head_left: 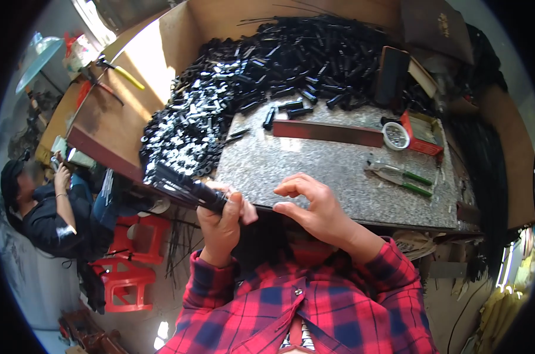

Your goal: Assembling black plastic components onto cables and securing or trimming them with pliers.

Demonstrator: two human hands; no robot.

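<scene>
My left hand (221, 227) is closed around a bundle of slim black rods or tubes (185, 186), at the front left corner of the stone-topped table. The bundle points up and to the left, toward a pile of small shiny black parts (191, 118). My right hand (320, 209) is over the front edge of the table, its fingers curved and its thumb apart from them. Nothing shows between them. Several short black tubes (291, 106) lie loose at the far side of the speckled slab (315, 165).
A dark red bar (329, 133) lies across the slab. Right of it are a white cup of small pieces (395, 136), a red box (424, 141) and green-handled pliers (400, 178). A phone (391, 76) leans behind. At far left, a person (49, 206) sits near red stools (129, 283).
</scene>
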